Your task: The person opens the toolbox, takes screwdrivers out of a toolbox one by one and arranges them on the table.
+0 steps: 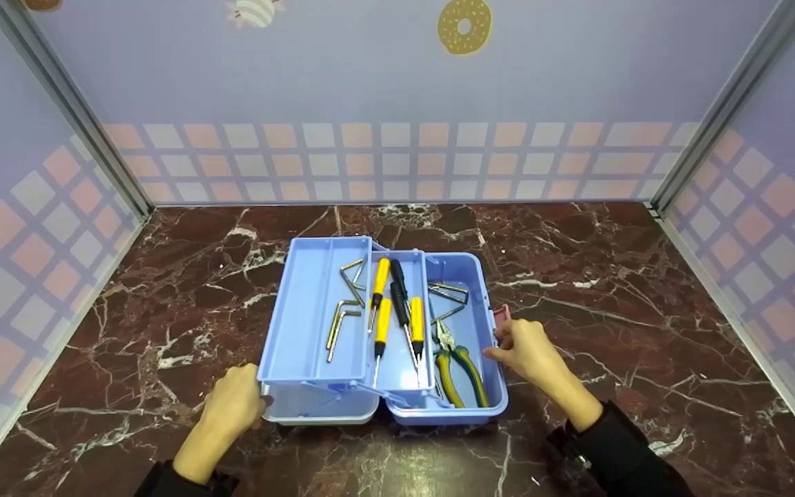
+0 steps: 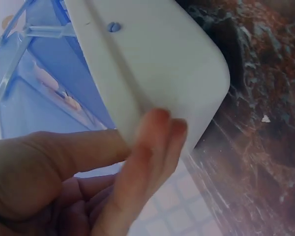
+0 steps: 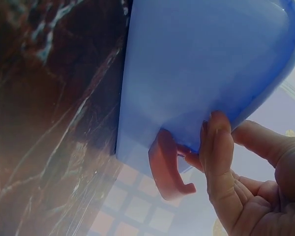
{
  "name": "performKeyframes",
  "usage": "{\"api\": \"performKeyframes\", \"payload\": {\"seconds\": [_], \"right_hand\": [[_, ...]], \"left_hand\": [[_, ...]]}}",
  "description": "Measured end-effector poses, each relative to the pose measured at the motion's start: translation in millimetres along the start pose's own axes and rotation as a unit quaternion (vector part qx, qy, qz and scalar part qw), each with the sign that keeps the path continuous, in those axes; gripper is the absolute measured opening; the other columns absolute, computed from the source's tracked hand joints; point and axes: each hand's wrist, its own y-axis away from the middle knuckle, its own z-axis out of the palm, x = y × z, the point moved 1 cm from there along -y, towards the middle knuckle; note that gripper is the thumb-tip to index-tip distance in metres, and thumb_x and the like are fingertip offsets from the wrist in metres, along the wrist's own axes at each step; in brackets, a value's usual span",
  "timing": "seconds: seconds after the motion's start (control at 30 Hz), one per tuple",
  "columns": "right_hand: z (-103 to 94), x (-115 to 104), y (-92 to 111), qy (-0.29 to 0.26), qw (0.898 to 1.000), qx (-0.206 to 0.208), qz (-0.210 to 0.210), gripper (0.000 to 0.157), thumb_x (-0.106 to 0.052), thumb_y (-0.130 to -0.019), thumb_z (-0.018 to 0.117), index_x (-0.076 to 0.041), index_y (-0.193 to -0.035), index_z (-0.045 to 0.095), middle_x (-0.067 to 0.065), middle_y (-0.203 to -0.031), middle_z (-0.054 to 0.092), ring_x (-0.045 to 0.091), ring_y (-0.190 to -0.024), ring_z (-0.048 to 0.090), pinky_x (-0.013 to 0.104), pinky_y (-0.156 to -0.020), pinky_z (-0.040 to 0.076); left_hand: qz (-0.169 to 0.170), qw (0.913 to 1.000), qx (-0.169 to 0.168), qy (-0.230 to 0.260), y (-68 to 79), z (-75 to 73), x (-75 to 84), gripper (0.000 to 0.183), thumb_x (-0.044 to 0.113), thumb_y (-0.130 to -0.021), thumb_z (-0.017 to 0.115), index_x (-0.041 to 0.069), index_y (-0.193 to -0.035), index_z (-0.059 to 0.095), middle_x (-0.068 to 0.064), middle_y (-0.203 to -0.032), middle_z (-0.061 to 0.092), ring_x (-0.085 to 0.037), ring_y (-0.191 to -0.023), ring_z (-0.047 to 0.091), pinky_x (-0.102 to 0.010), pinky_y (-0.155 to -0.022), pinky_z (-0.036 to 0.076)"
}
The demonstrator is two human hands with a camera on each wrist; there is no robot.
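A blue toolbox stands unfolded on the table. My left hand pinches the edge of its whitish lid, thumb on one side and fingers on the other. At the opposite side, my right hand grips the box rim between thumb and fingers, beside a red latch that hangs swung out. Hex keys lie in the left tray. Yellow screwdrivers and black ones fill the middle tray. Pliers and more bent keys rest in the deep compartment.
Dark red marbled tabletop surrounds the toolbox. Lilac panels with a pink and white checked band close off the back and both sides. Link arms join the trays to the box.
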Motion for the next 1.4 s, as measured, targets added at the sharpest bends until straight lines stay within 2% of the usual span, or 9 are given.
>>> {"api": "performKeyframes", "payload": {"seconds": [0.13,0.2,0.3,0.4,0.6,0.87,1.07,1.2,1.4], "right_hand": [[-1.1,0,1,0.001,1.000,-0.004,-0.003,0.018,-0.010,-0.067,0.075,0.003,-0.074,0.064,0.011,-0.061,0.063,0.019,-0.054,0.059,0.031,-0.050,0.048],[-1.6,0,1,0.004,1.000,-0.006,-0.013,0.017,-0.010,-0.068,0.075,0.001,-0.072,0.063,0.009,-0.060,0.062,0.018,-0.053,0.059,0.030,-0.049,0.048],[-3.6,-3,1,0.018,0.999,-0.004,-0.028,0.015,-0.011,-0.069,0.074,-0.003,-0.067,0.061,0.006,-0.058,0.062,0.014,-0.051,0.057,0.029,-0.048,0.047],[-8.7,-9,0,0.027,0.999,0.004,-0.033,0.014,-0.012,-0.071,0.072,-0.002,-0.071,0.062,0.004,-0.058,0.062,0.012,-0.050,0.056,0.029,-0.049,0.047],[-22.4,-34,-10,0.023,0.998,0.002,-0.059,0.021,-0.015,-0.076,0.069,0.003,-0.086,0.065,0.008,-0.065,0.065,0.013,-0.051,0.059,0.028,-0.052,0.050],[-26.4,-84,-35,0.053,0.994,-0.013,-0.096,0.021,-0.023,-0.075,0.069,-0.002,-0.081,0.067,0.006,-0.069,0.065,0.015,-0.057,0.058,0.029,-0.055,0.049],[-9.2,-114,-64,0.109,0.991,-0.061,-0.050,0.019,-0.024,-0.078,0.067,-0.006,-0.074,0.067,0.006,-0.072,0.065,0.016,-0.053,0.054,0.031,-0.052,0.047],[5.8,-124,-80,0.164,0.983,-0.084,-0.007,0.025,-0.029,-0.077,0.067,-0.007,-0.066,0.063,0.009,-0.074,0.063,0.023,-0.062,0.058,0.037,-0.056,0.049],[25.0,-126,-93,0.208,0.974,-0.093,0.012,0.026,-0.028,-0.078,0.066,-0.003,-0.078,0.059,0.016,-0.088,0.061,0.032,-0.077,0.060,0.043,-0.062,0.050]], "left_hand": [[0.001,0.9988,-0.028,-0.042,-6.2,-11.7,3.0,0.016,0.001,-0.070,0.064,-0.009,-0.082,0.060,-0.022,-0.070,0.059,-0.036,-0.057,0.057,-0.045,-0.048,0.046],[0.002,0.9989,-0.019,-0.043,-10.8,-21.0,6.3,0.009,0.001,-0.076,0.058,-0.007,-0.076,0.058,-0.024,-0.070,0.058,-0.038,-0.059,0.057,-0.047,-0.049,0.046],[0.021,0.9980,0.058,-0.010,-17.3,-34.4,14.0,0.016,0.002,-0.084,0.047,-0.006,-0.075,0.058,-0.022,-0.066,0.058,-0.039,-0.060,0.057,-0.050,-0.052,0.046],[0.049,0.9881,0.139,0.045,-23.3,-40.5,23.0,0.024,0.012,-0.091,0.047,-0.006,-0.087,0.061,-0.020,-0.070,0.061,-0.037,-0.064,0.058,-0.049,-0.058,0.046],[0.031,0.9848,0.144,0.093,-30.3,-30.3,30.3,0.042,0.027,-0.089,0.053,-0.009,-0.112,0.051,-0.023,-0.092,0.062,-0.035,-0.073,0.060,-0.044,-0.062,0.048],[0.020,0.9748,0.189,0.117,-38.5,-11.2,27.9,0.029,0.013,-0.084,0.058,-0.008,-0.105,0.058,-0.023,-0.084,0.063,-0.038,-0.070,0.060,-0.047,-0.059,0.047],[0.011,0.9723,0.203,0.115,-39.2,-5.5,25.8,0.024,0.007,-0.086,0.052,-0.009,-0.102,0.059,-0.030,-0.090,0.060,-0.044,-0.075,0.059,-0.051,-0.062,0.046],[0.011,0.9716,0.207,0.114,-38.7,-4.0,25.2,0.023,0.007,-0.086,0.052,-0.009,-0.101,0.059,-0.032,-0.090,0.060,-0.045,-0.075,0.059,-0.052,-0.063,0.046],[0.006,0.9706,0.211,0.117,-37.9,-2.4,25.3,0.024,0.008,-0.087,0.051,-0.009,-0.103,0.059,-0.032,-0.091,0.059,-0.046,-0.076,0.058,-0.053,-0.064,0.045]]}}
